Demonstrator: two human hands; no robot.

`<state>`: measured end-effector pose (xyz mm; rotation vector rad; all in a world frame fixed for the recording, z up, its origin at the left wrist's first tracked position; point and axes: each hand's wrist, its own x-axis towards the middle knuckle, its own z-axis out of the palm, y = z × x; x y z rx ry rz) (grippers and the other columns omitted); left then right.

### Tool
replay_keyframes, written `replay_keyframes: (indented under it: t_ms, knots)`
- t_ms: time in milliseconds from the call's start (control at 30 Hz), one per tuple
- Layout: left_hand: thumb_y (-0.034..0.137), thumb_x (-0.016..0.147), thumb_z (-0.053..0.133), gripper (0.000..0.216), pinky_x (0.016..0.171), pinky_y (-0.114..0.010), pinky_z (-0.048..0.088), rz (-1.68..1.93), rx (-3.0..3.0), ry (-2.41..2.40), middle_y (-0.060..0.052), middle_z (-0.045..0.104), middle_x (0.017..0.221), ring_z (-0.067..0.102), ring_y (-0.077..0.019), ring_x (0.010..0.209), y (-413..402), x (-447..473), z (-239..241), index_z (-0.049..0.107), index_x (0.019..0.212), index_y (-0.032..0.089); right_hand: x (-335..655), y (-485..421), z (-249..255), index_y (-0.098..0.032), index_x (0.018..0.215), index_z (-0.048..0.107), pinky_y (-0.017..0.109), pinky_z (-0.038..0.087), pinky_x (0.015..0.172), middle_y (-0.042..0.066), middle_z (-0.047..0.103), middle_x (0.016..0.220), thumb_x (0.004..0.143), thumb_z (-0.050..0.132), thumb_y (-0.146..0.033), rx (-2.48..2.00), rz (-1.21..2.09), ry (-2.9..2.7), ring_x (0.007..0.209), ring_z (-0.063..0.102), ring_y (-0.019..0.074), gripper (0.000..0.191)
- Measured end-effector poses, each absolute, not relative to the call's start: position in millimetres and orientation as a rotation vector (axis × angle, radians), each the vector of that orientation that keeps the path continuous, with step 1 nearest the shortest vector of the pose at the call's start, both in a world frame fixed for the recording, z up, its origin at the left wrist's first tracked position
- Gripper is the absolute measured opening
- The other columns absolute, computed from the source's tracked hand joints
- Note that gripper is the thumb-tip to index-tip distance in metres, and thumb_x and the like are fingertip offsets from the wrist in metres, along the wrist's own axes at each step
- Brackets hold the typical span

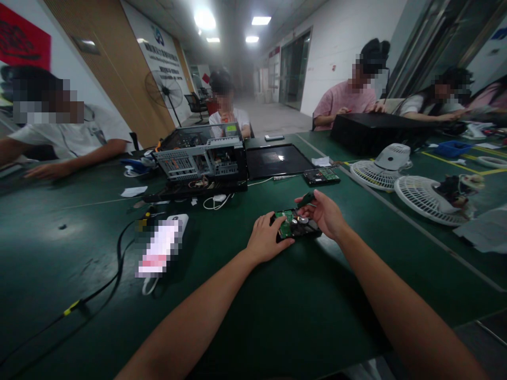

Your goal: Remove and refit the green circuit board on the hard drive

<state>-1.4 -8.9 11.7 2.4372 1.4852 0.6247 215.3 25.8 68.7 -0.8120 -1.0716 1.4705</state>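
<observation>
Fingers of the left hand (267,238) curl over the near left edge of a black hard drive with a green circuit board on top (295,228). They press it flat on the dark green counter (245,316), and the thumb lies across the board. The right hand (324,212) has its fingers pinched close around a small dark tool (306,199), which it holds just above the far side of the drive. The drive sits in the middle of the counter, right in front of the person, between the two hands.

My guess is that the work in hand is on the little parts of the green board, with the tool being lined up over one spot. That calls for a straight, steady tool and a firm left hand, so the drive does not slide.

Some things are hard to see. The tip of the tool is too small and dark to make out, so I cannot tell if it touches the board. The right side of the drive is hidden under the right hand. Any screws are too tiny to find.

Farther back stands an open grey metal computer case (202,158) beside a flat black panel (275,160). A second small drive (321,176) lies near it. Two round white fan grilles (425,196) lie off to the right. A white thing (160,248) on the left is blurred, beside a black cable (119,248). Other people sit around the counter, well apart from these hands.
</observation>
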Motion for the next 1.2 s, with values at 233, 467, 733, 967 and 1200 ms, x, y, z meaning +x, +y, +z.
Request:
replay_keyframes:
  t_ms: [233,467,733,967,1200]
  knots:
    - [0.067,0.085,0.066,0.074,0.117,-0.055,0.032,0.617,2.449,1.501,-0.012,0.038,0.154,0.039,-0.0369,0.140,-7.8,-1.1,9.2,0.047,0.147,0.030,215.3,24.9,71.0,-0.026,0.112,0.069,0.025,0.042,0.048,0.003,0.072,0.100,0.087,0.069,-0.052,-0.866,1.407,-1.091,0.063,0.059,0.0120,0.037]
    - [0.067,0.085,0.065,0.073,0.116,-0.056,0.032,0.630,2.447,1.490,-0.012,0.038,0.154,0.039,-0.0374,0.140,-7.4,-2.4,9.5,0.047,0.147,0.031,217.4,22.0,75.0,-0.023,0.099,0.073,0.024,0.042,0.052,0.005,0.073,0.101,0.085,0.075,-0.045,-0.827,1.375,-1.175,0.066,0.060,0.0112,0.026]
    - [0.066,0.085,0.066,0.073,0.116,-0.055,0.033,0.639,2.444,1.485,-0.012,0.038,0.154,0.039,-0.0373,0.140,-8.2,-2.5,9.9,0.047,0.146,0.031,218.1,23.7,75.8,-0.024,0.107,0.072,0.028,0.048,0.058,0.007,0.074,0.108,0.087,0.069,-0.044,-0.789,1.417,-1.057,0.068,0.063,0.0136,0.028]
    - [0.067,0.085,0.066,0.074,0.116,-0.055,0.033,0.628,2.452,1.502,-0.012,0.039,0.153,0.039,-0.0365,0.140,-7.8,-1.6,9.9,0.047,0.147,0.031,219.2,25.8,73.8,-0.022,0.104,0.072,0.028,0.048,0.059,0.007,0.074,0.105,0.088,0.068,-0.041,-0.794,1.405,-1.046,0.068,0.062,0.0141,0.025]
    - [0.067,0.085,0.066,0.073,0.116,-0.054,0.034,0.655,2.451,1.484,-0.012,0.039,0.153,0.040,-0.0365,0.139,-7.9,-2.4,8.6,0.048,0.146,0.031,220.0,25.1,74.0,-0.024,0.100,0.070,0.027,0.044,0.056,0.005,0.073,0.104,0.085,0.072,-0.039,-0.811,1.372,-1.097,0.066,0.061,0.0134,0.022]
